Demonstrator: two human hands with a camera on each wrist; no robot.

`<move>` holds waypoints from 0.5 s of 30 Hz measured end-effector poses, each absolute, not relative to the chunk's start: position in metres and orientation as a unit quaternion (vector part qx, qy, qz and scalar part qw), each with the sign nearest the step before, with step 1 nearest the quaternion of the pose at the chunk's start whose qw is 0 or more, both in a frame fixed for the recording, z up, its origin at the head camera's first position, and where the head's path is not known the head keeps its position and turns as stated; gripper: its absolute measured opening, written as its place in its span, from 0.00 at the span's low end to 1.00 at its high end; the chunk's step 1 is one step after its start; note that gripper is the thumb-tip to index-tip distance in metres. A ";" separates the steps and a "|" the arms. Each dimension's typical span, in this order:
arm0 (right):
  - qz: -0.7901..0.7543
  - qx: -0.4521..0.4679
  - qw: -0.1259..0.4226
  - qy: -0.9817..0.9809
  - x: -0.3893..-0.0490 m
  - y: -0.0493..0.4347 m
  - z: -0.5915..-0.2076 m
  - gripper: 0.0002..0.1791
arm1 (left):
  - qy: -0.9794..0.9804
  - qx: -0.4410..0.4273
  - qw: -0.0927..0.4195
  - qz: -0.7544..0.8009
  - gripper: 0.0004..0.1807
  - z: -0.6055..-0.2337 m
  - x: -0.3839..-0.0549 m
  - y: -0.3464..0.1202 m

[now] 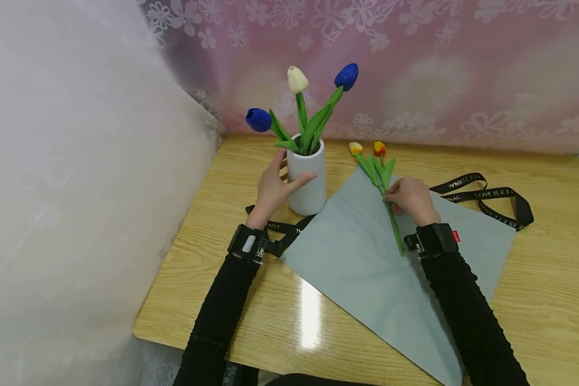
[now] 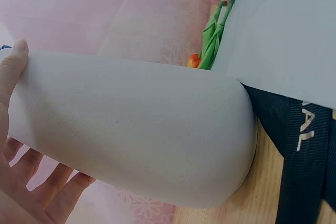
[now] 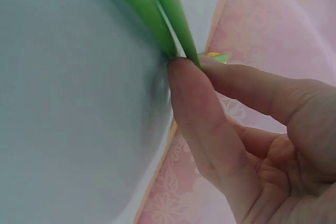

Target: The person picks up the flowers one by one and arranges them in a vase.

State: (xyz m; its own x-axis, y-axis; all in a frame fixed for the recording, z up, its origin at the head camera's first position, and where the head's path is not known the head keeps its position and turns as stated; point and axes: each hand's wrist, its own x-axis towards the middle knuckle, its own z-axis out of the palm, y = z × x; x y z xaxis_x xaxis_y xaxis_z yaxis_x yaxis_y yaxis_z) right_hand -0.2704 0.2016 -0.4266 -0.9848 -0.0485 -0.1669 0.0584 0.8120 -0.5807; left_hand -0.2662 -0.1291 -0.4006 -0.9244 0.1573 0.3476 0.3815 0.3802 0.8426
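Observation:
A white cylindrical vase (image 1: 307,182) stands upright at the table's left, with two blue tulips (image 1: 346,77) and one white tulip (image 1: 297,80) in it. My left hand (image 1: 276,185) holds the vase, thumb across its front and fingers around the far side. In the left wrist view the vase (image 2: 136,129) fills the middle. Over the grey-blue wrapping paper (image 1: 347,257), my right hand (image 1: 411,199) pinches the green stems of two artificial tulips (image 1: 379,177), one yellow-white and one orange-red. Thumb and fingertip meet on the stems (image 3: 184,40) in the right wrist view.
A black ribbon (image 1: 504,206) with white lettering loops out right of the paper. More black ribbon (image 1: 282,229) lies near the vase's base, partly under the paper. A pink flowered curtain (image 1: 415,69) hangs behind the wooden table (image 1: 188,257); white fabric (image 1: 77,161) lines the left side.

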 end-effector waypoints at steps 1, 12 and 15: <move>-0.308 0.002 0.088 0.947 -0.270 0.202 -0.426 0.14 | -0.824 -0.163 0.105 -0.533 0.39 -0.401 -0.266 -0.129; -0.316 -0.008 0.102 0.943 -0.267 0.203 -0.420 0.17 | -0.823 -0.162 0.104 -0.535 0.40 -0.400 -0.266 -0.129; -0.319 -0.009 0.107 0.942 -0.265 0.202 -0.417 0.16 | -0.823 -0.162 0.104 -0.534 0.39 -0.400 -0.266 -0.128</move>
State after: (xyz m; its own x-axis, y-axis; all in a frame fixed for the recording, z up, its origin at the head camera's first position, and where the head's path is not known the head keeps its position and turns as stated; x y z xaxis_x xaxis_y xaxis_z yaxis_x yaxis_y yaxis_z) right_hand -0.2651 0.2020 -0.4175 -0.9769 -0.0854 -0.1959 0.0511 0.7968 -0.6021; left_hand -0.2659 -0.1284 -0.4001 -0.9260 0.1548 0.3444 0.3776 0.3769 0.8458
